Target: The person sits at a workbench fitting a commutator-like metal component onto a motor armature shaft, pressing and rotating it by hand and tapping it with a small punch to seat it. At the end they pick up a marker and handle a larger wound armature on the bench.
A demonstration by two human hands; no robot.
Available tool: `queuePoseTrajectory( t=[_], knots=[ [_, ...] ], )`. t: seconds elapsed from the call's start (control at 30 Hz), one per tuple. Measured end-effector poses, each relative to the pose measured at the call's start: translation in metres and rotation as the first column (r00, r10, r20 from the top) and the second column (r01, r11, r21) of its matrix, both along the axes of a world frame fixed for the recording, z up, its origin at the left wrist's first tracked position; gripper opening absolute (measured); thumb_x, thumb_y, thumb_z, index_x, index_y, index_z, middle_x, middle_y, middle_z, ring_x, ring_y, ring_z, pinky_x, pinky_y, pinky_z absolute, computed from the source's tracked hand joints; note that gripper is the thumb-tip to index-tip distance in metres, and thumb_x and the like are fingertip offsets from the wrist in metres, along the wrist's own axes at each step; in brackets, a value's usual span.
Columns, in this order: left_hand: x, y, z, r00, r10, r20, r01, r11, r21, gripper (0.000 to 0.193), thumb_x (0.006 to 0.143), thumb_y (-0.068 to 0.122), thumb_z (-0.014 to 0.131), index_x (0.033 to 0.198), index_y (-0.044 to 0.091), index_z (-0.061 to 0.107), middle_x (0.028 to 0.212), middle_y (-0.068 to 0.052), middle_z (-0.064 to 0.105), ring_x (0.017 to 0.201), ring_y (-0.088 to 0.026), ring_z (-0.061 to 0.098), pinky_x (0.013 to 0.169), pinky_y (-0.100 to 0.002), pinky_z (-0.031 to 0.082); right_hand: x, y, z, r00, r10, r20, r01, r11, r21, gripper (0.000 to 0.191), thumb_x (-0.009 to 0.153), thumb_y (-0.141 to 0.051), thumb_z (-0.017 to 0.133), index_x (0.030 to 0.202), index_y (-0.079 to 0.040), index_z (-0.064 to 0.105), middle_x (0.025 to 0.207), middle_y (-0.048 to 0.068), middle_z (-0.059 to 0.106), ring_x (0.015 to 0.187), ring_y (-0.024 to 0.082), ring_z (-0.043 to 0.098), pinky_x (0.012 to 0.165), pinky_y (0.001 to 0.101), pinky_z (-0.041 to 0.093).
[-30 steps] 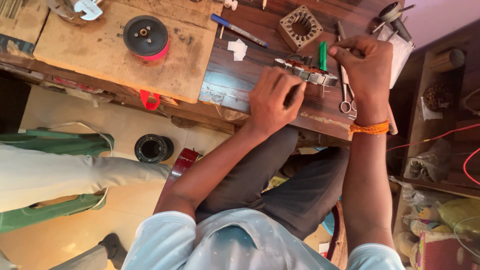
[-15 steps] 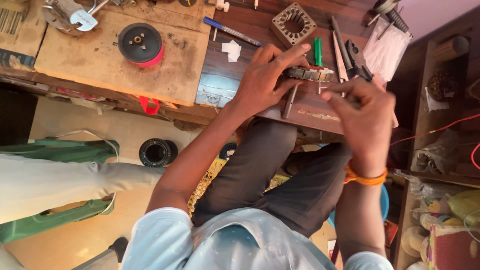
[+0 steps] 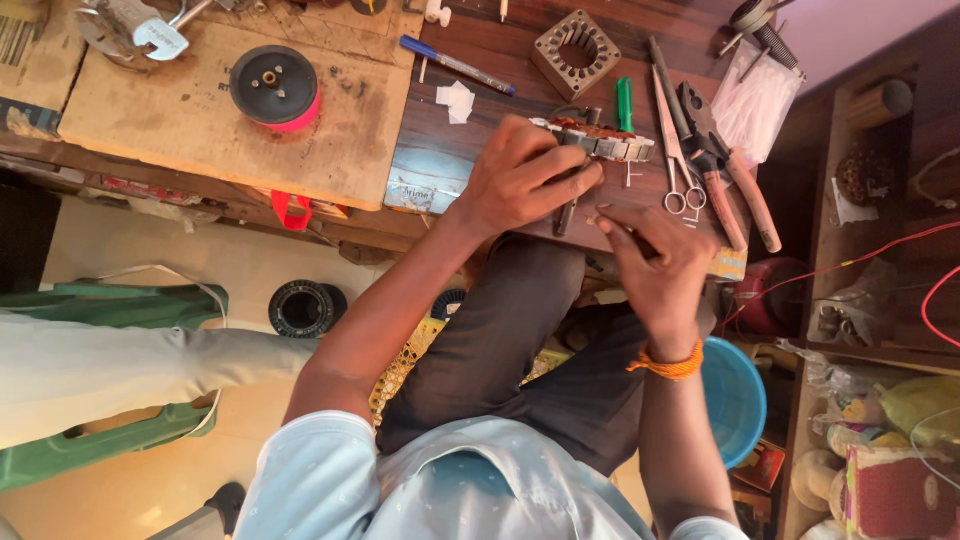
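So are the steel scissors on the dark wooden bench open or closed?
Closed. The steel scissors lie flat on the dark wooden bench, blades together in one thin line, finger loops side by side, beside the red-handled pliers.

- A small repair workshop.
- The scarred wooden desk (image 3: 440,160) carries hand tools: pliers (image 3: 722,165), scissors (image 3: 674,150), a screwdriver (image 3: 458,67).
- A square motor core (image 3: 575,52) and a wire spool (image 3: 275,88) lie on it.
- Loose red wires (image 3: 860,262) and cluttered shelves (image 3: 870,200) stand beside it.
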State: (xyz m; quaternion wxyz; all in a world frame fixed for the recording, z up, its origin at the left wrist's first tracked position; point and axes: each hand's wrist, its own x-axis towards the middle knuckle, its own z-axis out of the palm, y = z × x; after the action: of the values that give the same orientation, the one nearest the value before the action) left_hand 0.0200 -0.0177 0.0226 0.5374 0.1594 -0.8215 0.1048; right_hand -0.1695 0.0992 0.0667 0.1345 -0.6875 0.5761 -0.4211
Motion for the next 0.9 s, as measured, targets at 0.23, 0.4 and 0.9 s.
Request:
queuePoseTrajectory(
  t=[0.23,0.4,0.9],
  knots=[
    [-0.029,0.027,-0.013,0.920,0.075,-0.384,0.142,0.851,0.506,0.013,0.091,0.005,0.078,0.091,0.005,0.064,0.079,-0.006,0.063,0.065,-0.018,0.062,0.060,-0.033,0.049,-0.006,-0.011,0.045,0.985,0.044,-0.164,-0.047,0.999,-0.016,0.013,0.093,-0.005,0.082,0.105,-0.002,0.077,0.085,0.011,0.068,0.069,0.019,0.060,0.064,0.0323,0.045],
    [-0.046,0.044,-0.017,0.773,0.227,-0.592,0.312,0.677,0.667,0.013,0.094,0.005,0.073,0.088,0.003,0.062,0.075,-0.005,0.061,0.065,-0.011,0.056,0.060,-0.029,0.045,0.003,-0.064,0.046,0.965,0.079,-0.250,-0.110,0.988,-0.112,0.011,0.097,-0.005,0.083,0.104,-0.002,0.075,0.088,0.012,0.067,0.071,0.022,0.059,0.065,0.0349,0.043],
    [-0.019,0.016,0.001,0.978,0.124,-0.168,-0.067,0.948,0.311,0.060,0.091,0.016,0.083,0.140,0.018,0.048,0.125,-0.001,0.067,0.108,-0.026,0.060,0.095,-0.043,0.043,-0.032,-0.090,0.033,0.997,-0.007,0.072,-0.005,0.986,0.168,0.006,0.098,-0.004,0.080,0.102,0.001,0.077,0.068,-0.007,0.054,0.061,0.001,0.041,0.053,0.0243,0.029]
  ],
)
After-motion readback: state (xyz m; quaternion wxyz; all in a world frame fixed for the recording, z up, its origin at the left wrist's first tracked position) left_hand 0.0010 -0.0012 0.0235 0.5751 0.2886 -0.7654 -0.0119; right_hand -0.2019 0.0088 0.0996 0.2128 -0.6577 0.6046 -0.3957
